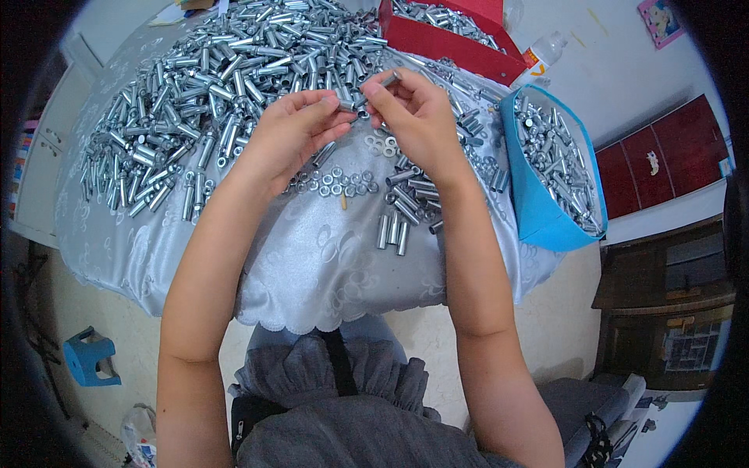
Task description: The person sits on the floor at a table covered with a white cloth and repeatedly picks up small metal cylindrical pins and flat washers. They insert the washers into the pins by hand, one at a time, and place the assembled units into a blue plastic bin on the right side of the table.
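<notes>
My left hand (292, 129) is closed, its thumb and fingertips pinching a small shiny metal piece (346, 105) that is mostly covered. Close beside it, my right hand (417, 121) grips a metal bolt (391, 79), whose end shows above the thumb and index finger. The fingertips of both hands nearly meet over the table. Below them lie loose hex nuts (335, 183) and flat washers (382, 145). Short metal sleeves (402, 207) are grouped under my right wrist. A large heap of sleeve anchor bolts (242, 78) spreads beyond and left of my hands.
A blue fabric bin (538, 222) full of metal parts stands at the right edge. Behind it are a red box (421, 43) of similar parts and a plastic bottle (546, 51). A satin tablecloth (335, 273) covers the table. On the floor at left sits a blue stool (90, 355).
</notes>
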Tool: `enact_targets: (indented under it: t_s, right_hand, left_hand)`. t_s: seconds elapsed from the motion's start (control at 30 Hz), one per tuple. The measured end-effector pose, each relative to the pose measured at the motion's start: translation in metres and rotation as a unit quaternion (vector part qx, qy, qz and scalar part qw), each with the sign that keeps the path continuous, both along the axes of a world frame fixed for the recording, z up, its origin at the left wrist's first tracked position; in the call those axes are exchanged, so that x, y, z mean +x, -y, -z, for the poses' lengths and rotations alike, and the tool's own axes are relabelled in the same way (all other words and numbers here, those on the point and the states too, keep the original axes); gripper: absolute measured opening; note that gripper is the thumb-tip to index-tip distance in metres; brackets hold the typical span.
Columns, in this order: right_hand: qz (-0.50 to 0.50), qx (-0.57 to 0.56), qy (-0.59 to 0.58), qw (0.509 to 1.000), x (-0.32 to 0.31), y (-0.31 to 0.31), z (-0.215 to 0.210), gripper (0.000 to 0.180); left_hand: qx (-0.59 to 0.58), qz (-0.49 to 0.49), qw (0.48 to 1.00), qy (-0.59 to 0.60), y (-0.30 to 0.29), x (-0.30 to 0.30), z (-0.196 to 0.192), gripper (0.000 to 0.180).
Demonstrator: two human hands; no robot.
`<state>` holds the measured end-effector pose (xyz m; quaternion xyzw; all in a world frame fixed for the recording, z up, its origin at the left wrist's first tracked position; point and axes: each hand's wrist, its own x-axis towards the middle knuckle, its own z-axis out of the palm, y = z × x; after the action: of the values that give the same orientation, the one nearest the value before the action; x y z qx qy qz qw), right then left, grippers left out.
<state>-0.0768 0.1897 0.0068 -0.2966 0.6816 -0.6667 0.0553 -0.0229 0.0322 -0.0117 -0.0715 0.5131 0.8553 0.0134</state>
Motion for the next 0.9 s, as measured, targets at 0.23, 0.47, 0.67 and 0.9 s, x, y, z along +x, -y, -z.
enact_targets:
  t_s: [0.23,0.47,0.67,0.9]
  right_hand:
    - [-0.004,-0.033,-0.011,0.999,-0.001,-0.002,-0.002,0.016]
    - [-0.020,0.067,-0.037,0.997,0.000,-0.002,-0.003,0.032]
    - [-0.046,0.066,-0.075,0.994,0.004,0.004,0.001,0.037]
    - [0.054,0.221,-0.080,0.970,-0.008,-0.019,-0.001,0.028]
  left_hand:
    - [0.038,0.053,0.997,-0.036,-0.002,0.003,-0.004,0.022]
    - [-0.146,-0.005,0.985,-0.089,-0.006,0.004,-0.003,0.024]
    - [-0.162,-0.035,0.971,-0.171,-0.012,0.005,0.000,0.030]
    - [-0.223,-0.045,0.955,-0.191,-0.006,0.002,0.002,0.031]
